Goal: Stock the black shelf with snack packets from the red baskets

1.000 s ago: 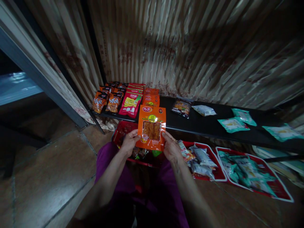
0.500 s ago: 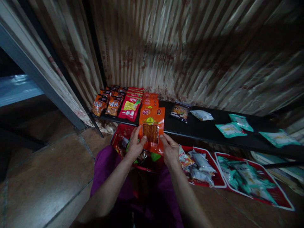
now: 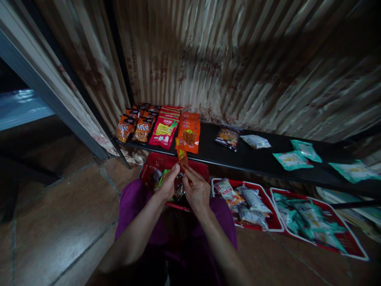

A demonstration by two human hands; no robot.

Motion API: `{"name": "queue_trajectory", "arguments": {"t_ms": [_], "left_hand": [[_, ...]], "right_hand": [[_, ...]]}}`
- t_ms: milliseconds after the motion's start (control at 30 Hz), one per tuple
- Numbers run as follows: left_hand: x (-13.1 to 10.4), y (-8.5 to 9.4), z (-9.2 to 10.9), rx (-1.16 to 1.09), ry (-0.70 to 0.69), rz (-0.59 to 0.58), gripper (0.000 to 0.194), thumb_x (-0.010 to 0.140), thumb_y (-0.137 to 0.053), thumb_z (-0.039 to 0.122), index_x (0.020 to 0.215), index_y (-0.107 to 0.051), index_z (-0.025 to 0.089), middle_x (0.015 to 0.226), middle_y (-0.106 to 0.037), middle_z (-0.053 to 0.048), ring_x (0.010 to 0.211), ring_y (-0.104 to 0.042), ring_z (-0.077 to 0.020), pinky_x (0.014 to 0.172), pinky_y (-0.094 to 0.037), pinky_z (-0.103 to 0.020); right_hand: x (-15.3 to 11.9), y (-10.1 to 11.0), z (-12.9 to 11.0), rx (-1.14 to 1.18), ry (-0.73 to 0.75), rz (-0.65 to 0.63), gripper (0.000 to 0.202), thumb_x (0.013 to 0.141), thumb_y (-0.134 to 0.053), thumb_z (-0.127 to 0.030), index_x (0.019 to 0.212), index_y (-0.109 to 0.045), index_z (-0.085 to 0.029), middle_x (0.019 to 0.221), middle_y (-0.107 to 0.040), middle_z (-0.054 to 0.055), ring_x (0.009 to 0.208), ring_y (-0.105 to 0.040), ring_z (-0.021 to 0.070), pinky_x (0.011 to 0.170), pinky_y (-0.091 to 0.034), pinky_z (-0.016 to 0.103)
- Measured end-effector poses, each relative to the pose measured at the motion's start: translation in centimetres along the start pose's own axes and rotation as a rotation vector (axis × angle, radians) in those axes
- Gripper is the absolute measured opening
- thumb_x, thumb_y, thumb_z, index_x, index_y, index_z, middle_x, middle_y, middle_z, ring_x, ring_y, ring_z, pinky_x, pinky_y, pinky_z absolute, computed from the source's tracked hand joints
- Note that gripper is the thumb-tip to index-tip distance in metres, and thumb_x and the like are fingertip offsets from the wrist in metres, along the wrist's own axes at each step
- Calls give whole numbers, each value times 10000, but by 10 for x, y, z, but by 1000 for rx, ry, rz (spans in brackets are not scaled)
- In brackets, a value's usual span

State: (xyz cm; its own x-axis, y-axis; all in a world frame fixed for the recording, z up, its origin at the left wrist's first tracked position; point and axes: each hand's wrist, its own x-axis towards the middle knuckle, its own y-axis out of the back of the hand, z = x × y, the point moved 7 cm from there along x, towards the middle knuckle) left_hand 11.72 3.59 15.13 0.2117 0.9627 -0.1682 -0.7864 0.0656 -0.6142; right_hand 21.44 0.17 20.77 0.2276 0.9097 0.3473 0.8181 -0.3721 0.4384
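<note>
An orange snack packet (image 3: 181, 151), turned narrow side toward me, is pinched between my left hand (image 3: 169, 182) and my right hand (image 3: 195, 188). Both hands are closed on its lower part, above a red basket (image 3: 195, 167) that holds mixed snack packets. Just beyond, a row of flat orange packets (image 3: 189, 135) lies overlapping on the black shelf (image 3: 205, 149). To their left are red packets with a yellow picture (image 3: 164, 131) and orange-and-black bags (image 3: 142, 130).
Farther right on the shelf lie a dark snack bag (image 3: 228, 137), a white packet (image 3: 256, 141) and several green-and-white packets (image 3: 291, 160). Below stand a red basket of white packets (image 3: 253, 200) and another of green packets (image 3: 309, 220). A pleated curtain (image 3: 208, 59) hangs behind.
The orange packet, earlier held flat with its front showing, is now turned edgewise and lower. My hands have come close together, uncovering the orange row on the shelf.
</note>
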Motion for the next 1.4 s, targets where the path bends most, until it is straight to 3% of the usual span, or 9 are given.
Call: {"name": "queue_trajectory", "arguments": {"t_ms": [100,200,367,567,733,900,1100,1267,1400], "left_hand": [[-3,0,0,-60,3,-46,420,715,-667,471,1000,-665,162,1115,-654,-91,1117,-549,-222,984,-389,-333],[-3,11,-3,-49,37,34,399,720,-663,464,985,-668,165,1080,-670,-88,1062,-584,-219,946,-424,-332],[-1,27,-5,-89,28,139,380,729,-654,470,949,-677,161,1100,-668,-81,1105,-564,-214,982,-407,-324],[-8,35,-18,-187,234,151,390,766,-618,445,980,-640,120,938,-704,-108,913,-653,-261,894,-472,-446],[-14,32,-23,-187,329,39,425,776,-600,455,1032,-628,117,939,-700,-120,906,-656,-275,875,-482,-457],[-17,28,-26,-180,379,7,453,755,-621,459,1051,-632,116,986,-692,-129,972,-634,-294,892,-467,-456],[-11,25,-11,-176,229,-20,354,725,-673,365,970,-664,110,966,-701,-104,999,-618,-250,930,-434,-374],[2,17,15,-101,65,-80,337,673,-719,318,967,-670,162,902,-705,-43,866,-637,-175,815,-462,-284],[12,21,25,50,-17,63,262,613,-746,297,833,-686,169,756,-688,6,711,-610,-115,720,-448,-228]], "right_hand": [[-6,-11,-6,-190,93,-17,320,760,-557,-219,1032,-691,-321,1156,-653,11,1054,-598,250,953,-444,417],[-13,-21,-10,-332,159,-75,341,788,-534,-258,1104,-660,-281,1227,-608,57,1109,-551,279,958,-423,449],[-9,-15,-6,-259,119,-145,328,801,-545,-343,1103,-654,-274,1195,-618,62,1067,-570,246,936,-443,397],[41,29,43,55,-219,135,381,764,-573,-443,1051,-653,-205,1034,-681,77,916,-618,231,868,-469,411],[56,10,77,704,-625,-39,271,614,-740,-344,835,-691,-197,785,-730,24,704,-668,188,673,-543,314],[47,4,88,870,-734,1,184,523,-790,-164,657,-664,-176,658,-720,10,575,-654,140,570,-543,235],[42,8,102,914,-787,119,194,518,-772,-108,646,-644,-179,631,-714,7,558,-659,152,541,-561,246],[44,13,99,875,-769,105,206,527,-780,-130,695,-669,-171,662,-725,22,566,-665,160,545,-573,256],[43,14,94,865,-765,96,205,513,-784,-131,684,-677,-171,662,-727,21,559,-665,159,546,-576,258]]}}
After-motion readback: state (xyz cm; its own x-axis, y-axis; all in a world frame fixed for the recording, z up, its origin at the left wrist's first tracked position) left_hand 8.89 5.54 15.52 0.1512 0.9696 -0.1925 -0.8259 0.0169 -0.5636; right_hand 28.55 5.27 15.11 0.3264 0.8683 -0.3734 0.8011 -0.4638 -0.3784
